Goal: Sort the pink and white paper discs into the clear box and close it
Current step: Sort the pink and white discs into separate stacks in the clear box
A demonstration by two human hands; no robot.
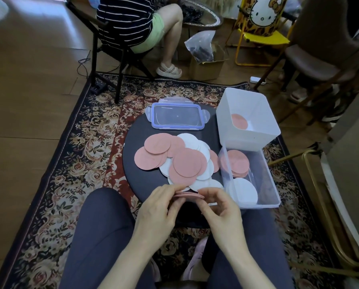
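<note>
A heap of pink discs [190, 162] and white discs [190, 140] lies on the round black table [137, 134]. At the table's near edge my left hand [159, 207] and my right hand [218, 203] together hold a thin stack of pink discs [188, 195] edge-on, fingers curled round its sides. The clear box [266, 197] stands open to the right, with a pink pile [235, 162] at its far end and a white pile [243, 191] at its near end. Its blue-rimmed clear lid [176, 116] lies at the back of the table.
A white tub [247, 119] with one pink disc inside stands behind the clear box. A person sits on a black chair [103, 49] beyond the table. A patterned rug [74, 155] covers the floor; chairs and a cardboard box stand at the right and back.
</note>
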